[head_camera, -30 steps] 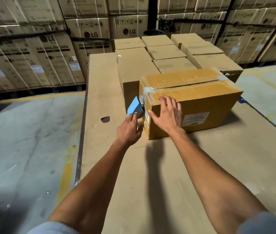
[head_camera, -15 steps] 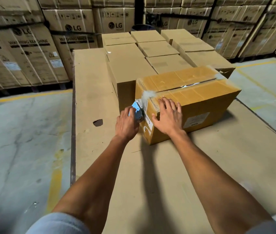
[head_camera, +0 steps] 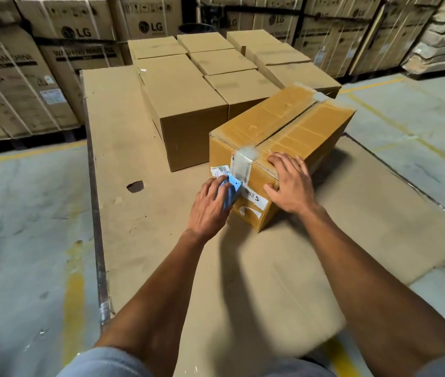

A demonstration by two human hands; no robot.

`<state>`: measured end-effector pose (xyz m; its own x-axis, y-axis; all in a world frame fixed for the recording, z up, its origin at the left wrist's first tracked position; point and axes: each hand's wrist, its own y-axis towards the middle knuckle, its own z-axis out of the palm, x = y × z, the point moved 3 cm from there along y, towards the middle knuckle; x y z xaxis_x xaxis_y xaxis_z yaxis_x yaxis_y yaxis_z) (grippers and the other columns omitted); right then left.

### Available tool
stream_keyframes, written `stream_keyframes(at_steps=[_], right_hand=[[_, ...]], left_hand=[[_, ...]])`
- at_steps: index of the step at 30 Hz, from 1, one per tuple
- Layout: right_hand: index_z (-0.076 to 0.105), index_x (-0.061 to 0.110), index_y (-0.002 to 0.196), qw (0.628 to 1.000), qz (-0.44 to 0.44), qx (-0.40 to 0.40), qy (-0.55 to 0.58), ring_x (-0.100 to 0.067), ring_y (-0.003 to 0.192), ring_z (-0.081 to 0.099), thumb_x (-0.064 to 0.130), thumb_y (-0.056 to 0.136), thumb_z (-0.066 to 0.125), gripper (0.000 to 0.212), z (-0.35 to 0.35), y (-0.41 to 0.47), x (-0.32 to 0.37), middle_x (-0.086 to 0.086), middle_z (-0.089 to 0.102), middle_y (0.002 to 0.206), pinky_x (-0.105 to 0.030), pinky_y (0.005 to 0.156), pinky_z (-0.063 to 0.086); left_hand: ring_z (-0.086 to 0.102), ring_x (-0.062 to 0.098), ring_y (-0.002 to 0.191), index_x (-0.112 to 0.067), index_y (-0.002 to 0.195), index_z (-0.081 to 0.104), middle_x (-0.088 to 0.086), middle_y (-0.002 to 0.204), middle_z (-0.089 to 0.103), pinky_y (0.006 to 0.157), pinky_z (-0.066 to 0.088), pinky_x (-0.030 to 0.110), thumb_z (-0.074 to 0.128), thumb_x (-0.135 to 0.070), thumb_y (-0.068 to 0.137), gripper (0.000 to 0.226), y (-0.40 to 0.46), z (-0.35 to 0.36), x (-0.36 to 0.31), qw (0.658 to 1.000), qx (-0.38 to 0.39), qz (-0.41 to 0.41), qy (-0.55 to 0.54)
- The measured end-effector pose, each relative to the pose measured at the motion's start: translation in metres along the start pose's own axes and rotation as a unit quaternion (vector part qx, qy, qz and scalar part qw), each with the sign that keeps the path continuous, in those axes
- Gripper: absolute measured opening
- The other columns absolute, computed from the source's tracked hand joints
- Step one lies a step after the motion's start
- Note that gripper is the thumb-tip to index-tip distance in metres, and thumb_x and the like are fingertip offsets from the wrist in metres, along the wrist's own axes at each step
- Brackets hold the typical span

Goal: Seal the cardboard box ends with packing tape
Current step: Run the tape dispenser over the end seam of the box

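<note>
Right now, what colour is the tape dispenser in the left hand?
Light blue; the tape dispenser, gripped by the left hand, shows in the head view.

Golden-brown box [head_camera: 292, 137] with clear glossy tape [head_camera: 243, 161] and white labels [head_camera: 252, 198]; beside it, a light-blue tape dispenser [head_camera: 232, 193]; grey floor [head_camera: 25, 213] with yellow lines.

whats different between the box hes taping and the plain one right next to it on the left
The taped box is a glossy orange-brown, with tape along its top seam and down its near end; the plain box is matte tan and shows no such strip. The taped box carries printed labels on its near end; the plain box's near face is bare. The taped box sits skewed; the plain box is lined up with the stack behind. Both are closed cardboard boxes resting on the same cardboard sheet.
</note>
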<state>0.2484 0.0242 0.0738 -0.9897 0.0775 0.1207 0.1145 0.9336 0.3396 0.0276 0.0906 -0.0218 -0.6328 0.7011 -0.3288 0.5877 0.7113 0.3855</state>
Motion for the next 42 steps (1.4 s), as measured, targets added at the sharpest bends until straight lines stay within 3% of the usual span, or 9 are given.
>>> stream_keyframes(at_steps=[3, 7, 12, 19, 23, 30, 37, 42], right_hand=[[0.051, 0.017, 0.146, 1.000, 0.003, 0.001, -0.024, -0.023, 0.144, 0.049, 0.049, 0.088, 0.048, 0.067, -0.004, 0.002, 0.003, -0.006, 0.056, 0.152, -0.056, 0.127, 0.027], [0.051, 0.019, 0.143, 0.998, 0.029, -0.016, -0.056, -0.029, 0.126, 0.060, 0.066, 0.096, 0.044, 0.067, -0.011, 0.017, 0.016, -0.009, 0.061, 0.140, -0.052, 0.106, 0.046], [0.050, 0.017, 0.144, 0.997, 0.004, 0.011, -0.079, -0.032, 0.126, 0.061, 0.062, 0.099, 0.045, 0.064, -0.005, 0.034, 0.022, -0.011, 0.060, 0.142, -0.052, 0.105, 0.046], [0.047, 0.021, 0.151, 0.994, 0.017, 0.031, -0.102, -0.032, 0.131, 0.055, 0.058, 0.102, 0.044, 0.061, 0.004, 0.053, 0.031, -0.008, 0.056, 0.149, -0.051, 0.100, 0.046], [0.048, 0.024, 0.150, 0.993, 0.010, 0.039, -0.110, -0.031, 0.134, 0.053, 0.062, 0.101, 0.043, 0.062, 0.012, 0.057, 0.032, -0.007, 0.055, 0.152, -0.051, 0.101, 0.045], [0.035, 0.030, 0.161, 0.989, -0.013, 0.097, -0.110, -0.032, 0.150, 0.042, 0.060, 0.094, 0.061, 0.078, 0.015, 0.055, 0.031, -0.003, 0.037, 0.169, -0.061, 0.115, 0.039], [0.009, 0.033, 0.170, 0.982, -0.016, 0.159, -0.104, -0.033, 0.164, 0.018, 0.063, 0.097, 0.058, 0.093, 0.017, 0.055, 0.029, 0.007, 0.008, 0.179, -0.069, 0.125, 0.021], [0.005, 0.035, 0.170, 0.981, -0.017, 0.166, -0.102, -0.033, 0.164, 0.016, 0.066, 0.099, 0.055, 0.092, 0.017, 0.055, 0.027, 0.010, 0.005, 0.179, -0.069, 0.126, 0.019]], left_hand=[[0.044, 0.046, 0.147, -0.007, 0.151, 0.051, 0.018, 0.165, 0.045, 0.118, 0.046, 0.056, 0.080, -0.015, 0.093, 0.065, -0.004, 0.009, -0.010, 1.000, 0.013, 0.014, -0.008], [0.035, 0.047, 0.156, -0.010, 0.160, 0.042, 0.017, 0.170, 0.039, 0.123, 0.040, 0.060, 0.083, -0.011, 0.092, 0.080, -0.006, 0.014, -0.011, 0.999, 0.030, 0.007, -0.017], [0.017, 0.042, 0.165, -0.015, 0.170, 0.026, 0.011, 0.179, 0.021, 0.127, 0.036, 0.059, 0.083, -0.016, 0.094, 0.095, 0.000, 0.021, -0.005, 0.998, 0.056, 0.029, -0.013], [-0.013, 0.028, 0.169, -0.015, 0.175, 0.003, 0.002, 0.183, -0.012, 0.120, 0.033, 0.059, 0.053, 0.010, 0.097, 0.095, 0.012, 0.026, 0.001, 0.995, 0.055, 0.087, -0.013], [-0.010, 0.024, 0.169, -0.011, 0.174, 0.003, 0.006, 0.183, -0.012, 0.115, 0.034, 0.055, 0.046, 0.002, 0.100, 0.086, 0.016, 0.026, 0.006, 0.992, 0.062, 0.113, 0.006], [-0.005, 0.036, 0.168, -0.008, 0.173, 0.003, 0.015, 0.181, 0.003, 0.112, 0.039, 0.061, 0.062, -0.014, 0.102, 0.093, 0.017, 0.026, 0.008, 0.991, 0.078, 0.108, 0.018], [0.006, 0.027, 0.169, -0.004, 0.173, 0.010, 0.014, 0.182, 0.005, 0.110, 0.035, 0.051, 0.040, -0.015, 0.104, 0.076, 0.014, 0.013, 0.005, 0.986, 0.070, 0.132, 0.073], [0.010, 0.030, 0.169, -0.003, 0.172, 0.012, 0.016, 0.182, 0.008, 0.106, 0.038, 0.051, 0.029, -0.022, 0.107, 0.070, 0.016, 0.009, 0.004, 0.982, 0.075, 0.141, 0.103]])
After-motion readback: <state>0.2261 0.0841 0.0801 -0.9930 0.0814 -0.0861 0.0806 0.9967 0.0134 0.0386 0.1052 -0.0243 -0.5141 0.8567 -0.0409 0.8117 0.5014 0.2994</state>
